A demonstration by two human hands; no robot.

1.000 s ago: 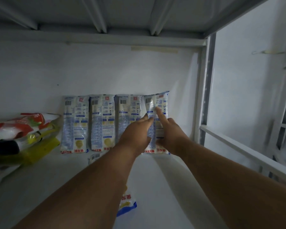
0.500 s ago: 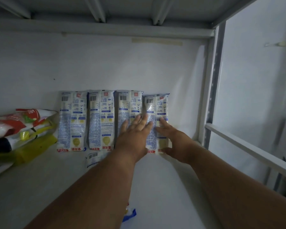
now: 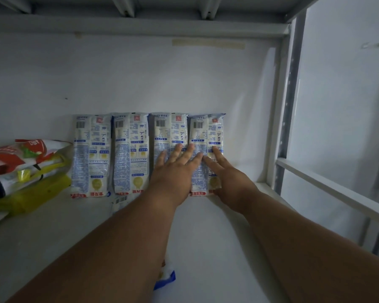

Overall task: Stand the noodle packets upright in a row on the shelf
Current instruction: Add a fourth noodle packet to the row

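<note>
Both hands flattened since 1 s ago | left hand (image 3: 173, 169), right hand (image 3: 230, 178) press packet 4 (image 3: 206, 132)

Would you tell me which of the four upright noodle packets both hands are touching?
The rightmost packet, nearest the shelf post: the left hand spans it and its neighbour, while the right hand touches only it.

Packets (image 3: 148, 153) abreast against back wall (image 3: 140, 79)

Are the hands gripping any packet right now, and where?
Nothing is gripped. The left hand and right hand lie flat, fingers straight, against the fronts of the two rightmost packets, at mid-height.
</note>
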